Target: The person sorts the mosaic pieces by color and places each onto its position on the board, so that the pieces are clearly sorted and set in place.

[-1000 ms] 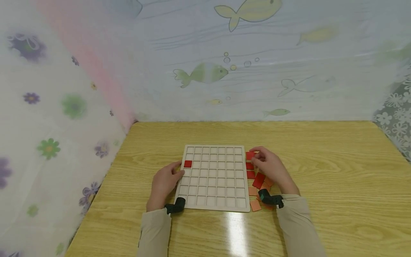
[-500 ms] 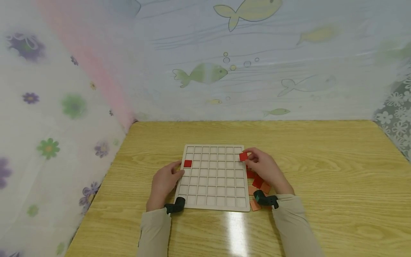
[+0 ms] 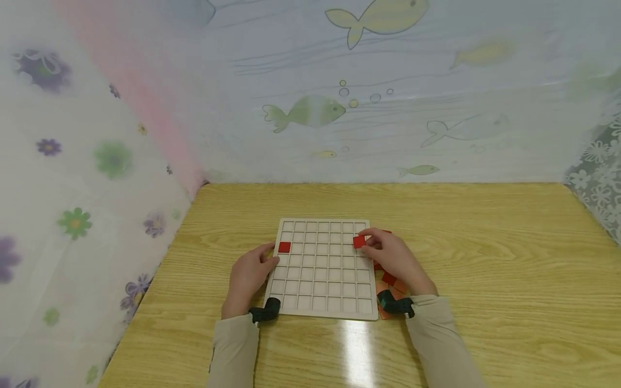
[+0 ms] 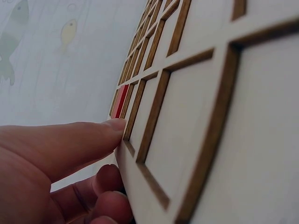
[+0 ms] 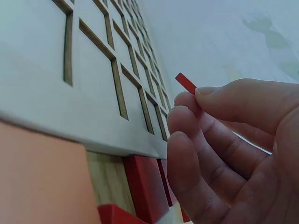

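A pale wooden grid board (image 3: 314,275) lies flat, with one red square tile (image 3: 284,247) set in a cell of its left column. My left hand (image 3: 248,277) holds the board's left edge; in the left wrist view the thumb (image 4: 105,130) lies at the rim and the other fingers curl against the side. My right hand (image 3: 395,258) pinches another red square tile (image 5: 186,83) between thumb and fingertips. That tile is over the right-hand columns of the board, near the second and third rows from the top. The right wrist view shows it tilted edge-on, above the board's surface.
Several red tiles (image 5: 145,186) and orange tiles (image 3: 399,288) lie loosely along the board's right side, partly hidden under my right hand and its wrist camera (image 3: 394,303). A wood-grain table (image 3: 509,258) runs back to a wall covering printed with fish (image 3: 317,110).
My right hand has lifted a red tile from beside the board and carried it left, over the board's right-hand columns. The left hand stays at the left edge.
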Demonstrator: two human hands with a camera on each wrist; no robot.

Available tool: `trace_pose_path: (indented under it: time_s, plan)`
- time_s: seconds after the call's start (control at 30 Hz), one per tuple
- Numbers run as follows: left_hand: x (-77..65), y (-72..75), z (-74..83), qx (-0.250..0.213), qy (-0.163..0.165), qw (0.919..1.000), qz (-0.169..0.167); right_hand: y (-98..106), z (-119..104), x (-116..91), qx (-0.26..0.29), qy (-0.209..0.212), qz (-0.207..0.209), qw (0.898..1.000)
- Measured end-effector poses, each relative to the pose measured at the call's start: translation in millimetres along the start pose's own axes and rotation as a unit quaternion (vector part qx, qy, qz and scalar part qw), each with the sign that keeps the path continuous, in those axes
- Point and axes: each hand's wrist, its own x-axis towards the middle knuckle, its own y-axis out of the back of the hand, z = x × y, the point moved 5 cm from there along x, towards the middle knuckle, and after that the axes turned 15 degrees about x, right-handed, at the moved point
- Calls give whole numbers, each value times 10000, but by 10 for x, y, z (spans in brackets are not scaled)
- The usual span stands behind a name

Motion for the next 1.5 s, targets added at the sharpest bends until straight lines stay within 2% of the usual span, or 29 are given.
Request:
trace_pose_path:
  time_s: [0.33, 0.47, 0.67, 0.9, 1.07, 1.5]
  plan:
    - [-7, 6, 0, -18, 15, 10000, 16, -106, -20, 7, 247, -80, -209, 9994]
    - [-15, 11, 1, -22, 36, 10000, 26, -141, -45, 8, 103, 60, -185, 9998]
    - [-15, 14, -4, 8, 33, 10000, 42, -239, -54, 34, -30, 2, -270, 9996]
    - [-14, 9, -13, 18, 30, 10000, 56, -351, -79, 65, -484, 229, -295, 9981]
    - [-11, 9, -15, 6, 26, 10000, 81, -400, -107, 67, -482, 259, -277, 9981]
    - [-2, 8, 5, 78, 5, 10000, 62, -491, -168, 53, -430, -73, -184, 9989]
